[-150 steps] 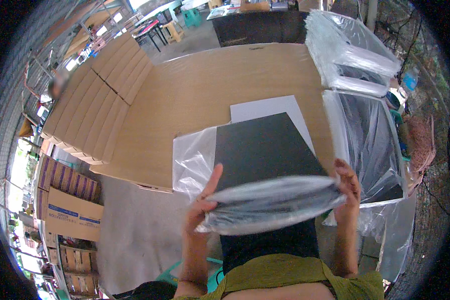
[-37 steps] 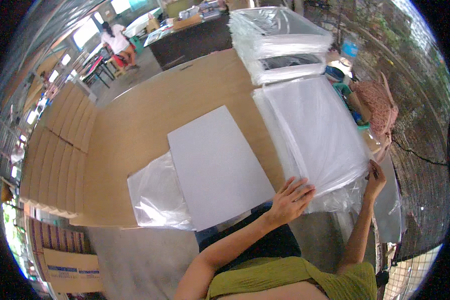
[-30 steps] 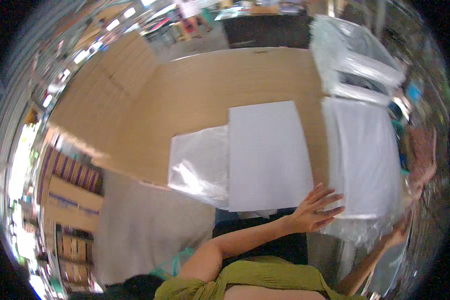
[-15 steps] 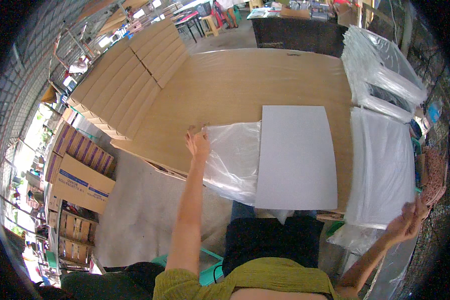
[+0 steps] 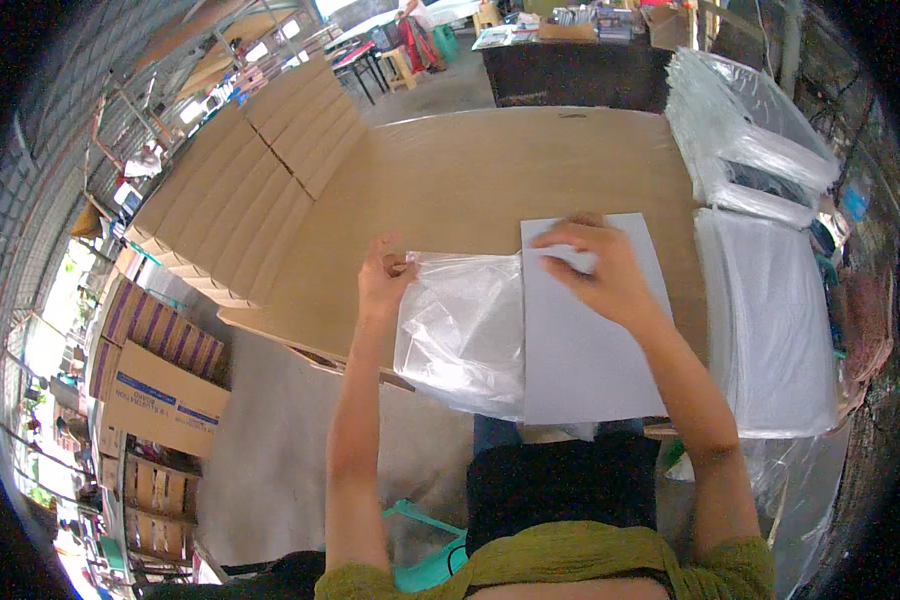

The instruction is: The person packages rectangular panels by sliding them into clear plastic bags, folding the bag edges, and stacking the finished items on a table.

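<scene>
A clear plastic bag (image 5: 460,330) lies flat at the table's near edge, its lower part hanging slightly past it. My left hand (image 5: 382,280) is closed in a pinch on the bag's upper left corner. Beside the bag, touching or just under its right edge, lies a light grey rectangular board (image 5: 590,370). My right hand (image 5: 605,270) is over the upper part of this board. Its fingers are bent, with a gap between thumb and forefinger, and their tips point at the bag's upper right corner. Slight blur covers these fingers; I see nothing held in them.
Flat brown cartons (image 5: 230,190) stand in a row along the table's left side. Stacks of clear plastic sleeves (image 5: 770,320) line the right edge. A brown tabletop (image 5: 510,170) spreads ahead. Labelled cartons (image 5: 165,390) sit lower left, and a green stool (image 5: 425,560) is by my legs.
My right hand has swung from beyond the plastic sleeves on the right to above the grey board. My left hand stays at the bag's corner, and the bag looks flatter and pulled straighter.
</scene>
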Demonstrator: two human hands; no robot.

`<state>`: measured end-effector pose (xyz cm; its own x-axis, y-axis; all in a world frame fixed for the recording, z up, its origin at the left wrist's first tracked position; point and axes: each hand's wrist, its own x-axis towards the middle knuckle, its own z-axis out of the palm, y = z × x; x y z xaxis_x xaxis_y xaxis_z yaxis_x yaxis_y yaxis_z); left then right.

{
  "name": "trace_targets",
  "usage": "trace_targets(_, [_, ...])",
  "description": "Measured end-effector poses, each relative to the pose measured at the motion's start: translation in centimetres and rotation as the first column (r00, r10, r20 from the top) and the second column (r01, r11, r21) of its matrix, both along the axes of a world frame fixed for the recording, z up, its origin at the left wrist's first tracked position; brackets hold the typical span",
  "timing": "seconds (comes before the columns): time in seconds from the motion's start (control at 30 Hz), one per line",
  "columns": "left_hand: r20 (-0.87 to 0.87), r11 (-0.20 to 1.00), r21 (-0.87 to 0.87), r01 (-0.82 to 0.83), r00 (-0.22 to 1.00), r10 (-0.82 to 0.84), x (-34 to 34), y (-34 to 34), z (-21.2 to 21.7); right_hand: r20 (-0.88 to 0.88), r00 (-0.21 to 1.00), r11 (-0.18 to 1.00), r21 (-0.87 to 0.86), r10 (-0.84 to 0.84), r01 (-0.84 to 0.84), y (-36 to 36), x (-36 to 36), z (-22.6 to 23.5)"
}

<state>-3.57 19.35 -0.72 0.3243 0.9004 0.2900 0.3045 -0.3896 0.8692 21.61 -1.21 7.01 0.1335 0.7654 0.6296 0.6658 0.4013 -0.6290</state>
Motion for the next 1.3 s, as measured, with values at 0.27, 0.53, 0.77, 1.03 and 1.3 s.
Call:
trace_targets(0.27, [-0.195,0.962,0.242,0.124,0.978,-0.077,0.6,-2.7,4.4,0.098,0.969,0.974,-0.006,0.227,-0.228,14.7,-5.1,-6.5])
trace_targets(0.53, [0.065,0.992,0.117,0.041,0.997,-0.049,2.9,-2.4,2.3,-0.079,0.978,0.971,-0.130,0.191,-0.200,17.4,-4.7,-8.5])
trace_targets(0.77, [-0.210,0.978,0.197,0.070,0.977,-0.027,3.2,0.0,0.4,-0.030,0.998,0.999,-0.024,0.048,-0.049,16.3,-3.7,-8.1])
trace_targets(1.03, [0.581,0.609,-0.463,0.644,0.739,-0.341,3.6,3.9,-5.0,-0.260,0.964,0.994,0.102,0.054,-0.029,16.9,-3.5,-8.4])
trace_targets(1.3, [-0.029,0.380,-0.692,0.613,0.503,-0.864,2.7,2.8,4.4,-0.816,0.303,0.184,-0.243,0.492,-0.952,12.9,0.3,-9.7])
